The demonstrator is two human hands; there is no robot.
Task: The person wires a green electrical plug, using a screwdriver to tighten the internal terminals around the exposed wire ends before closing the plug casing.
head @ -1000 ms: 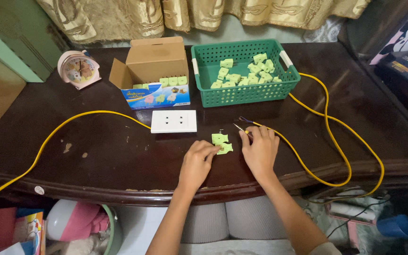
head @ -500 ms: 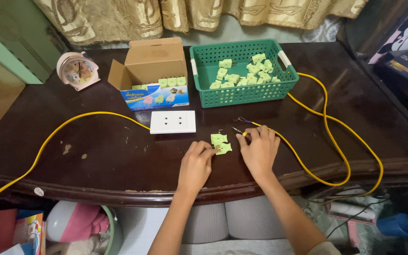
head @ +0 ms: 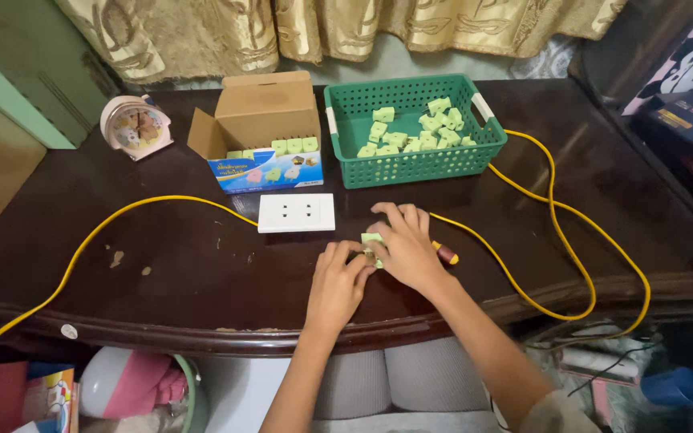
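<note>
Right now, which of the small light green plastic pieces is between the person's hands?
The single light green plastic piece on the dark wooden table, under the right hand, beside the left hand; the others lie in the green basket and cardboard box.

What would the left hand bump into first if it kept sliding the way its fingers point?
Almost at once, the small green piece and the right hand over it: the left hand points up and right, with its fingertips already at them. The white socket plate lies off that line.
</note>
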